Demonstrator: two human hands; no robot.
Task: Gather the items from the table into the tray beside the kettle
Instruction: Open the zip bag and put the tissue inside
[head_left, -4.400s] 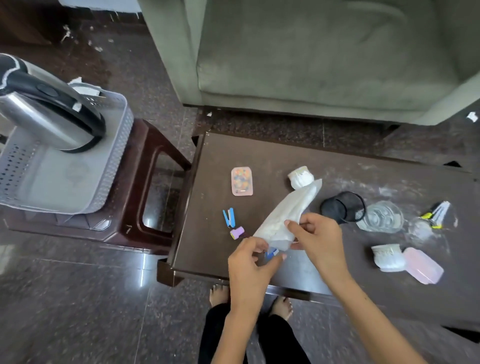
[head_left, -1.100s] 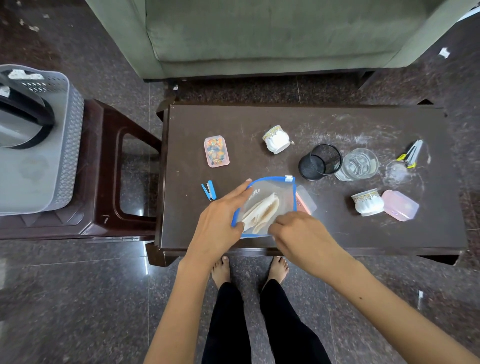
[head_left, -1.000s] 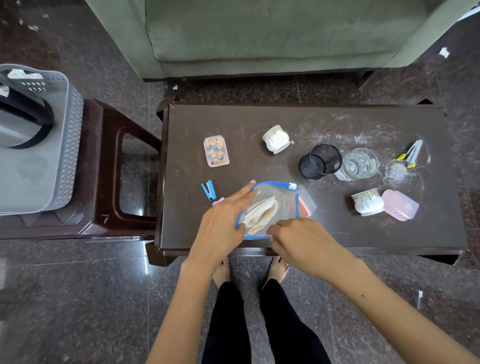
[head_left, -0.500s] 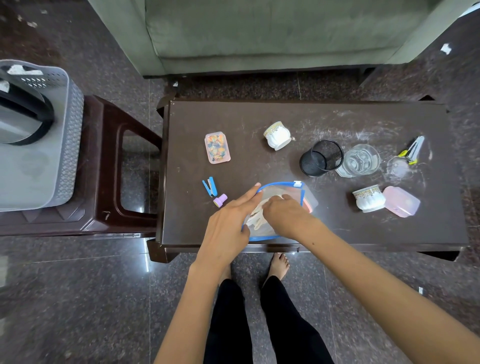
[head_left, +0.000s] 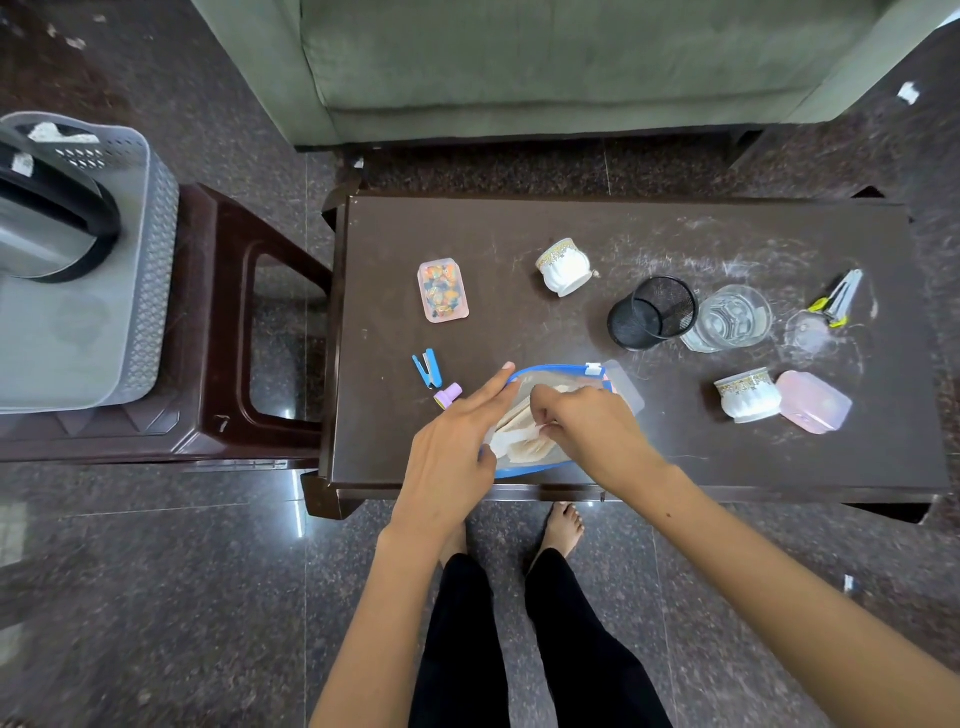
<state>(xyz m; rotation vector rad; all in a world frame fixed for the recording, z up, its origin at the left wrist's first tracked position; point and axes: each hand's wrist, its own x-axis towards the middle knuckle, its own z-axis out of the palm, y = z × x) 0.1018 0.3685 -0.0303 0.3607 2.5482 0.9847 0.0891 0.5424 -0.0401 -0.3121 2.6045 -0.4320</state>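
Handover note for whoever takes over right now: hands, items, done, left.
Left hand: fingers straight, pressing the blue-rimmed pouch flat at the table's near edge.
Right hand: fingers curled in a pinching grip on the folded cloth at the pouch.
Tray on the stool, beside the kettle: none of the table's items in it.
Still on the table: candy box, blue clip, two white cups, mesh holder, glass, pink box.
Done: nothing moved over. Left: everything.
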